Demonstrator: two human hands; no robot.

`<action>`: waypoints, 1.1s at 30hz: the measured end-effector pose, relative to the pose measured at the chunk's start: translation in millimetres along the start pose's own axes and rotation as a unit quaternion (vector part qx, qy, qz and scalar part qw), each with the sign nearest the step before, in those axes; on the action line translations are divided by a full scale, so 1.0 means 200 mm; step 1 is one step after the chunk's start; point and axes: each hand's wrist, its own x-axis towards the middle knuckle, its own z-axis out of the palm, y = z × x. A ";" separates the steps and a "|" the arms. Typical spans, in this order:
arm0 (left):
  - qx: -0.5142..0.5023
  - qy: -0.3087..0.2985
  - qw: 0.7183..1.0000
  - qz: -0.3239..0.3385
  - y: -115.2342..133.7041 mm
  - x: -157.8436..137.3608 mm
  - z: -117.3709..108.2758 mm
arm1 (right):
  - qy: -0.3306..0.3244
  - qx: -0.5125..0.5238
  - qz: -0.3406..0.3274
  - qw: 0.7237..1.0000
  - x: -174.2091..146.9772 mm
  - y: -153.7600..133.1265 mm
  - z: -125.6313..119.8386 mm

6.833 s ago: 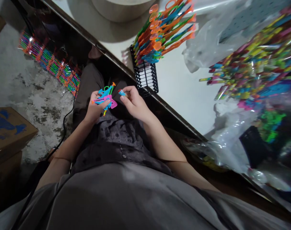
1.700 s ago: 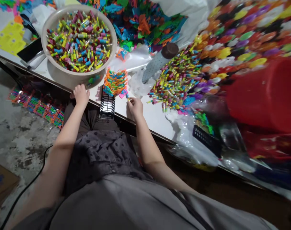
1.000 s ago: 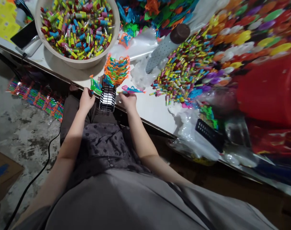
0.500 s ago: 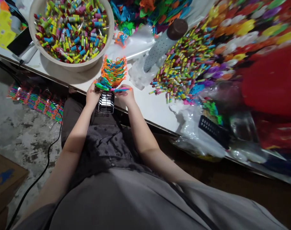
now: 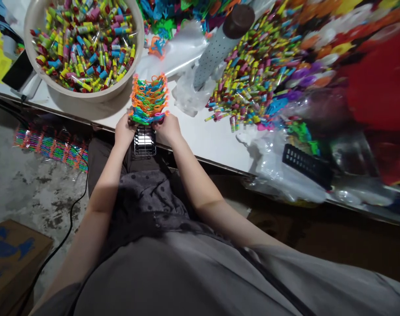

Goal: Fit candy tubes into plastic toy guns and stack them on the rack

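Note:
A black slotted rack [image 5: 145,140] juts over the table's front edge toward my lap. Its far part is covered by a row of orange, blue and green plastic pieces [image 5: 150,97] with looped ends. My left hand [image 5: 123,132] is closed at the left end of the nearest piece, which is green and blue. At the right end, by a pink tip, my right hand [image 5: 169,129] is closed on the same plastic piece. The fingertips are partly hidden behind the pieces and the rack.
A round tub [image 5: 138,46] of small wrapped tubes stands at the back left. More tubes [image 5: 252,74] lie heaped to the right, beside a grey dotted cylinder [image 5: 213,55]. A black slotted part [image 5: 305,164] rests on clear plastic bags. A cable [image 5: 71,215] crosses the floor near a cardboard box [image 5: 25,250].
The plastic piece between my hands has come down against the row on the rack; before, it stood out in front as a blue and pink strip. The camera view has shifted slightly.

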 end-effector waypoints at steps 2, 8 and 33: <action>0.015 0.009 1.000 -0.006 -0.01 -0.01 0.00 | 0.005 -0.001 0.021 1.000 -0.03 0.00 0.00; 0.041 0.002 0.999 -0.024 -0.04 0.01 -0.01 | 0.023 0.003 0.009 1.000 -0.05 0.03 0.04; 0.087 0.050 0.995 0.003 0.07 -0.14 0.07 | 0.039 -0.058 0.017 0.997 -0.05 0.00 -0.02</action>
